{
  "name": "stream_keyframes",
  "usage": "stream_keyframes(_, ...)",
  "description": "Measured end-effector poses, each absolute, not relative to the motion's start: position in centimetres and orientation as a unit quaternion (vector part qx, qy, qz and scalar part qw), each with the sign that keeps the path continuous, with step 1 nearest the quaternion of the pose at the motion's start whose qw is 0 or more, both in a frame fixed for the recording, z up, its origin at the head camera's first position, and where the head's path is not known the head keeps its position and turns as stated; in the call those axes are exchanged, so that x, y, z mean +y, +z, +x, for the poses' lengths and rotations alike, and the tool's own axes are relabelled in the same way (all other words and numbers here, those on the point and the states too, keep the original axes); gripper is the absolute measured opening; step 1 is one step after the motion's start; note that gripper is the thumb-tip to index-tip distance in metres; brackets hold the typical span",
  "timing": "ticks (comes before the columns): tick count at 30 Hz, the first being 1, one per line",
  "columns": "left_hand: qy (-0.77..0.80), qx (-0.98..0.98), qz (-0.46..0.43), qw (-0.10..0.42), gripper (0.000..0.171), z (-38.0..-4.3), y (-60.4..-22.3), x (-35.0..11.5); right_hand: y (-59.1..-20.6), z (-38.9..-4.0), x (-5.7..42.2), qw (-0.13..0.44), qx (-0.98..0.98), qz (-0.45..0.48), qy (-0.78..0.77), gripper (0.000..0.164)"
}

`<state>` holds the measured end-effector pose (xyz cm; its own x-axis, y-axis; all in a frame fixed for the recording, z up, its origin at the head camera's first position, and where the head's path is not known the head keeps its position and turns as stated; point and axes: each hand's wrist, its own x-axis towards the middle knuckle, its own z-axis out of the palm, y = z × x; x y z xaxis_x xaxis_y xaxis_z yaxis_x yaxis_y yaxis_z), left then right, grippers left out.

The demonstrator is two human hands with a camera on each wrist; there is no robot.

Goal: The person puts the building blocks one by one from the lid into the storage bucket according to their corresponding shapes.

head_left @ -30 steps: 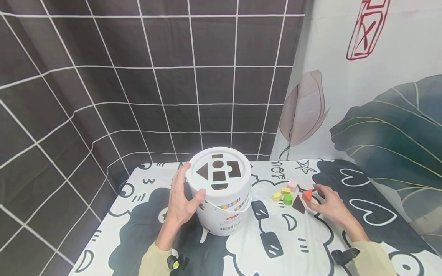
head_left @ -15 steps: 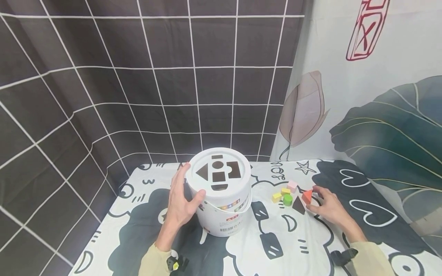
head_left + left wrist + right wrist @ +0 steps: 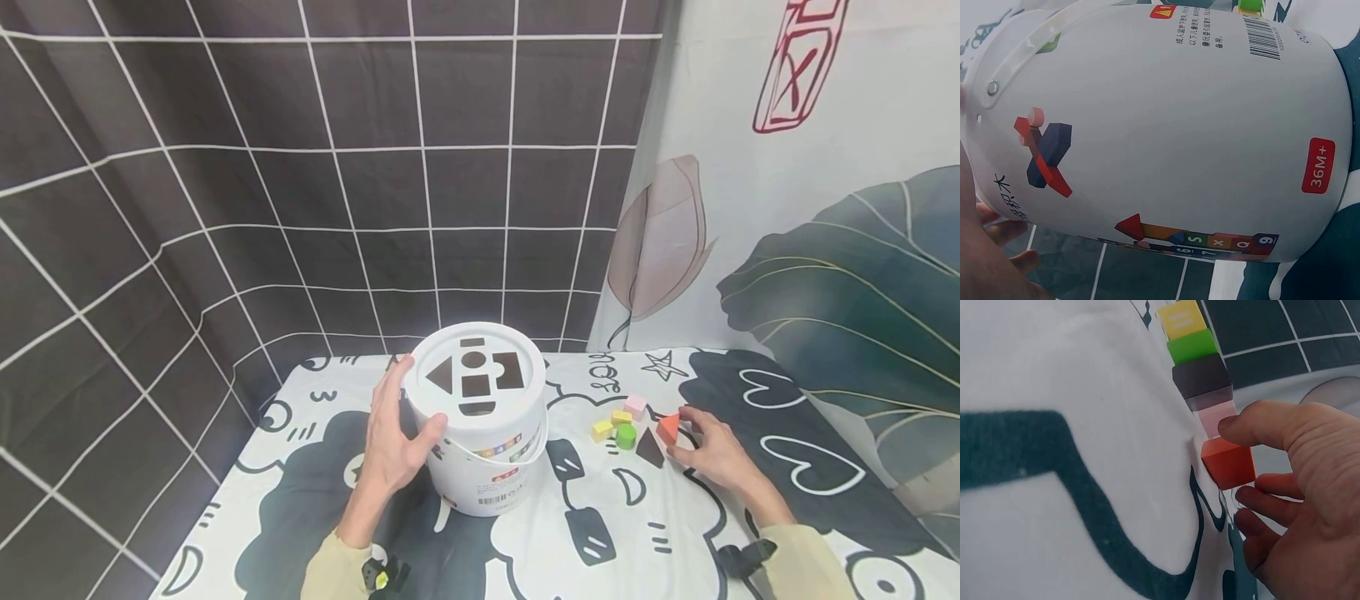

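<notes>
A white lidded bucket (image 3: 480, 475) stands upright on the cloth, with cut-out shapes in its lid (image 3: 438, 400). My left hand (image 3: 393, 442) rests against its left side near the rim, fingers spread and fairly straight, thumb at the front. In the left wrist view, part of this hand shows beside the printed bucket wall (image 3: 1166, 137). Off to the right, my right hand (image 3: 720, 450) pinches an orange-red triangular block (image 3: 667, 429) between thumb and index finger. That block (image 3: 1229, 464) appears low at the cloth in the right wrist view; its far faces are hidden.
Left of the right hand lie a dark block (image 3: 649, 447), a green round block (image 3: 626, 436), two yellow blocks (image 3: 602, 430) and a pink block (image 3: 635, 406). A white handle (image 3: 536, 450) hangs across the bucket's front. A dark gridded curtain (image 3: 465, 192) rises behind the table.
</notes>
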<state>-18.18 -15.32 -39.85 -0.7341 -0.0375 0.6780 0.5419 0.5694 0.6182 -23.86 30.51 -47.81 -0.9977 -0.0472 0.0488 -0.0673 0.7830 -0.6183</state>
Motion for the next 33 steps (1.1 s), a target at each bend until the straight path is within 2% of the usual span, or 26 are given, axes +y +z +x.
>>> stream_keyframes(18, -0.440, -0.820, -0.154, 0.333, 0.081, -18.23, -39.96, -15.40, -48.35, -24.36, 30.89, 0.010, -0.938, 0.018, 0.346, 0.072)
stream_keyframes(33, -0.439, -0.822, -0.151, 0.329, 0.081, -18.29, -40.02, -15.46, -47.59, -24.25, 30.80, 0.031, -0.931, 0.021, 0.362, 0.071)
